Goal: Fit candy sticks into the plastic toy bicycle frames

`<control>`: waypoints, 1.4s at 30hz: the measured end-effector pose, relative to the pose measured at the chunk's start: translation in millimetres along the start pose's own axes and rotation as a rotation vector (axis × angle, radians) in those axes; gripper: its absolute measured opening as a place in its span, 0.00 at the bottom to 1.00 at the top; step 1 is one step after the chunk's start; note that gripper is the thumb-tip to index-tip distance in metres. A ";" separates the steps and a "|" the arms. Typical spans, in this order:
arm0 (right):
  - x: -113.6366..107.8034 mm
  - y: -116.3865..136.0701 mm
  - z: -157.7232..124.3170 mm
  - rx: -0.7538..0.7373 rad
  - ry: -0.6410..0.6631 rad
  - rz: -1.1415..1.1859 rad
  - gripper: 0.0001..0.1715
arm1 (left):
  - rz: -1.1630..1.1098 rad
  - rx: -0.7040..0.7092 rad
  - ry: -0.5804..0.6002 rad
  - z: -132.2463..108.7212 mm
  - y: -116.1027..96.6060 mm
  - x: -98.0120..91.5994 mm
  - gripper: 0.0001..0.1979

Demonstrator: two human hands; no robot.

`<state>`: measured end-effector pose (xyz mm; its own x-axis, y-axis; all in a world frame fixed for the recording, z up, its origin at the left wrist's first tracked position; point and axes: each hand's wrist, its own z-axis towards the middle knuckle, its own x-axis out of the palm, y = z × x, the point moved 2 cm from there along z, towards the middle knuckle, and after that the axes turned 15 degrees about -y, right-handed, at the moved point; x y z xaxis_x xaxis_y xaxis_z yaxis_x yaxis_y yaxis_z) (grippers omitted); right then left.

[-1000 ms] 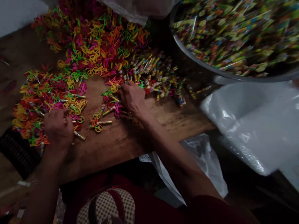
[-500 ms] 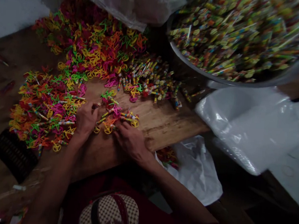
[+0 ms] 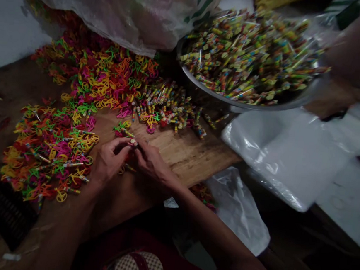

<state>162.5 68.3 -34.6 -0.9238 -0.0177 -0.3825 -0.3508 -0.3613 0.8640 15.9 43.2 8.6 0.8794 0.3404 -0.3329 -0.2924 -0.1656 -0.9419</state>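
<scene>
Closely Worked Amid a Riot of Colour

A person's two hands come together over the worktop (image 3: 191,152), fingertips meeting at a small pale-ended piece (image 3: 132,142). The left hand (image 3: 109,157) pinches it between thumb and forefinger; the right hand (image 3: 151,160) touches it from the other side, though whether it grips cannot be told, nor how many bits lie within the fingers. A few loose pieces (image 3: 123,126) sit just beyond the left fingertips, and a yellow-banded tube (image 3: 130,168) lies beneath the hands. To their left spreads a mixed pile (image 3: 57,150) of bright plastic shapes and tubes; ahead and to the right lie wrapped tubes (image 3: 170,103), with a full metal basin (image 3: 251,106) farther off.

Good handling here would seem to call for a light pinch, since the thin plastic looks likely to bend or snag. Steadying with the left and adjusting with the right should help, with both wrists kept low and clear of the left-hand pile.
</scene>
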 end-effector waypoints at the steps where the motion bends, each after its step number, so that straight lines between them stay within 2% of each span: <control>1: -5.7 -2.0 10.6 0.002 0.001 -0.105 0.17 | 0.055 0.068 -0.015 8.3 -1.8 1.4 0.11; 3: -14.4 -1.4 36.8 0.033 -0.031 -0.341 0.16 | 0.234 0.267 -0.068 25.9 -4.4 6.5 0.12; 6: -12.2 8.3 77.5 0.063 -0.069 -0.633 0.17 | 0.545 0.488 -0.023 46.7 2.3 20.6 0.11; 9: 6.0 13.1 105.5 0.111 0.023 -0.739 0.16 | 0.750 0.521 -0.014 53.2 18.7 24.0 0.12; 12: 21.5 7.9 117.2 0.190 0.122 -0.760 0.16 | 0.856 0.518 -0.093 48.1 30.7 7.9 0.12; 15: 21.6 1.3 115.7 0.259 0.131 -0.786 0.18 | 0.880 0.491 -0.110 44.7 32.7 -13.1 0.09; 17: 13.2 -1.0 108.6 0.233 0.067 -0.777 0.17 | 0.869 0.466 -0.109 48.5 28.3 -20.3 0.10; 20: -5.5 -4.8 90.2 0.117 -0.140 -0.592 0.13 | 0.868 0.458 -0.122 63.3 15.9 -15.2 0.13; 23: -22.6 -12.8 67.4 0.156 -0.243 -0.145 0.10 | 0.887 0.445 -0.124 82.7 4.1 3.8 0.15; 25: -30.4 -15.8 53.5 0.272 -0.206 0.164 0.16 | 0.930 0.399 -0.106 94.1 1.1 17.7 0.15; 28: -37.8 -12.3 37.2 0.500 -0.092 0.486 0.23 | 0.988 0.347 -0.083 105.8 3.5 31.3 0.18; 30: -41.3 -7.6 30.3 0.621 -0.066 0.658 0.20 | 0.996 0.353 -0.084 110.4 7.2 31.9 0.17; 32: -44.7 -4.9 25.8 0.683 -0.109 0.788 0.20 | 0.974 0.371 -0.088 111.4 10.1 25.1 0.16; 34: -49.2 -5.8 21.3 0.714 -0.181 0.810 0.20 | 0.882 0.382 -0.122 105.9 9.1 13.1 0.14; 37: -61.9 -8.5 9.0 0.690 -0.270 0.616 0.21 | 0.562 0.308 -0.137 79.0 -1.6 -1.7 0.15; 38: -67.9 -7.6 3.3 0.653 -0.276 0.518 0.21 | 0.431 0.246 -0.081 65.3 -6.9 -2.1 0.16; 40: -81.6 -2.0 -9.6 0.551 -0.233 0.349 0.23 | 0.229 0.118 0.113 34.0 -19.4 6.0 0.18; 42: -95.9 7.0 -23.0 0.429 -0.106 0.266 0.24 | 0.127 0.037 0.271 3.7 -32.3 22.1 0.17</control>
<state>252.1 46.0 0.6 -0.9923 0.0458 -0.1149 -0.1122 0.0584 0.9920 43.5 59.5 31.5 0.9017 0.0587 -0.4283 -0.4155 -0.1558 -0.8961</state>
